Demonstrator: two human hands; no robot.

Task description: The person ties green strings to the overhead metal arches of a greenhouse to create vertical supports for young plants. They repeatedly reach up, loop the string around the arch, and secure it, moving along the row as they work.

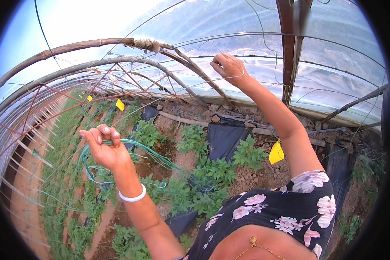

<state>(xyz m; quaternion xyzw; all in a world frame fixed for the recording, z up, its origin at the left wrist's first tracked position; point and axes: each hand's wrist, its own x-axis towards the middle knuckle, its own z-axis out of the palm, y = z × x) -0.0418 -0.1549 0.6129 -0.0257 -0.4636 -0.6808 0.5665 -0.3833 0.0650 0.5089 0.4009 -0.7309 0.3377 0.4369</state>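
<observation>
My left hand [107,146] is raised on the left, fingers curled around a loose bundle of green twine [146,149]. The bundle's strands loop below the hand and trail to the right over the plants. Higher up, my right hand [229,68] reaches toward the plastic film with its fingers bent inward. A thin pale strand [243,69] curves across the back of that hand near the wrist. Whether the right fingertips pinch anything is hidden. Overhead wires [195,40] run just above and behind the right hand.
A bamboo arch [84,45] and a grey arched pole [117,60] cross overhead. A brown post [289,61] stands at right by the plastic film [331,58]. Leafy green plants [214,170], black mulch film [227,138] and yellow cards [276,152] lie below or hang nearby.
</observation>
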